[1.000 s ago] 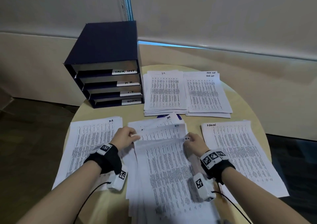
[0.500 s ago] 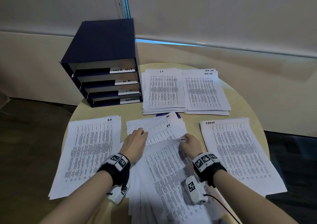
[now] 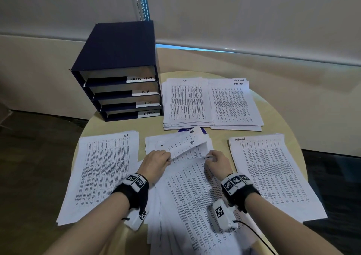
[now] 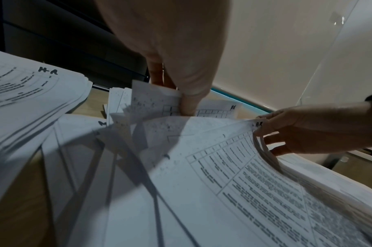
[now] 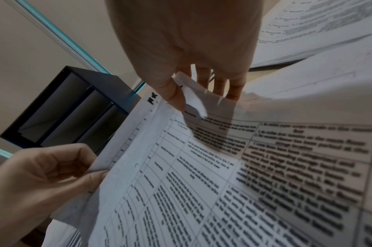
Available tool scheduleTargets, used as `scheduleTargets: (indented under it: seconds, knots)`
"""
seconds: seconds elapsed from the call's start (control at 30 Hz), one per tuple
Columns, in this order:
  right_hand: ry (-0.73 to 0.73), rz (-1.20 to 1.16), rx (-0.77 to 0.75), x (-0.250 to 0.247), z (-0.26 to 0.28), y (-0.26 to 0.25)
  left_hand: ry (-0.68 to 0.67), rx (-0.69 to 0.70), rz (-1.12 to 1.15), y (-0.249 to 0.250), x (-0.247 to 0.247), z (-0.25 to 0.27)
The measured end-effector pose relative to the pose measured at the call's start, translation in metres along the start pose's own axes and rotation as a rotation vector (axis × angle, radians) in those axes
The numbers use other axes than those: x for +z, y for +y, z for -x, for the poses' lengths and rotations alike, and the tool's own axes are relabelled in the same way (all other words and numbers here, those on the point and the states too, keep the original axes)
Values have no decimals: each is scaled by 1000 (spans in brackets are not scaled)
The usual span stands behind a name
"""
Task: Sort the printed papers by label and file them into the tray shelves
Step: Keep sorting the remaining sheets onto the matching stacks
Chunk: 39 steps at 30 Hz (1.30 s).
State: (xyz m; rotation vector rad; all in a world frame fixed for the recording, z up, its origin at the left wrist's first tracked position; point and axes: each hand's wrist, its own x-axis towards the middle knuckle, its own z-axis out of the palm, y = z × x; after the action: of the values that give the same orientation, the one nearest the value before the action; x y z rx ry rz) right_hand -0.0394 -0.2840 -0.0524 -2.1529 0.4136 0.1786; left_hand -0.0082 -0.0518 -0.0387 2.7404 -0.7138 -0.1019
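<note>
Head view shows the sorting step half done: four labelled piles sit around the round table (image 3: pixel 281 118) and the tray shelves (image 3: pixel 121 90) stand at its far left edge, nothing filed in them that I can see. The unsorted stack (image 3: pixel 195 196) lies at the near edge, middle. The left hand (image 3: pixel 156 164) pinches the lifted top edges of a few sheets, thumb clamped on them, while the right hand (image 3: pixel 216 164) pinches the far right corner of the top sheet (image 3: pixel 187 163), marked H.R. I'd guess.

Next move, probably: peel that sheet free without dragging its neighbours and drop it on the H.R. pile (image 3: pixel 105 169) at the left edge.

Versus half a second back, the left hand has gone from lying flat on the papers to gripping them, and the sheets have fanned up.
</note>
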Motion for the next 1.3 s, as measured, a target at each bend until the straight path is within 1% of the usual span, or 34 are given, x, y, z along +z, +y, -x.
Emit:
scheduleTargets:
  seconds: [0.1, 0.2, 0.27, 0.37, 0.47, 0.57, 0.63, 0.7, 0.73, 0.8, 0.87, 0.93, 1.0, 1.1, 1.17, 1.23, 1.3]
  knots:
    - [22, -133, -88, -4, 0, -1, -33, -28, 75, 0, -4, -1]
    - [-1, -169, -72, -7, -4, -3, -148, -78, 191, -6, -4, -8]
    - [19, -167, -51, -8, -8, -2, -209, -135, 240, -9, -1, -12]
    - [39, -163, -37, -9, -11, 2, -171, -254, 353, -10, 5, -17]
    - [42, -156, -68, -13, -10, 4, -151, -268, 319, -8, 12, -25]
    - [23, -120, -65, -18, -5, 2, -134, -341, 353, -1, 16, -32]
    - [37, -175, -28, -19, -1, 3, -118, -403, 421, 1, 21, -36]
    - [45, -208, -33, -19, -1, 7, -102, -468, 529, 3, 21, -39]
    - [41, -166, -30, -17, -4, 10, -110, -471, 561, 3, 20, -41]
    - [48, -7, -24, -14, -11, 15, -181, -405, 527, 4, 16, -44]
    - [79, 61, -24, -11, -17, 18, -220, -348, 494, 5, 11, -45]
    - [84, 33, -9, -9, -19, 17, -192, -324, 516, 3, 10, -45]
    - [64, -29, 15, -9, -18, 11, -147, -290, 484, 2, 8, -44]
    - [72, -100, 12, -10, -18, 5, -56, -188, 302, 1, 8, -43]
    - [75, -102, -14, -11, -17, 1, -12, -190, 247, -1, 12, -44]
    - [81, -89, -32, -12, -15, -1, -14, -223, 211, -2, 17, -48]
    - [84, -75, -31, -13, -14, -3, -25, -210, 120, 0, 20, -51]
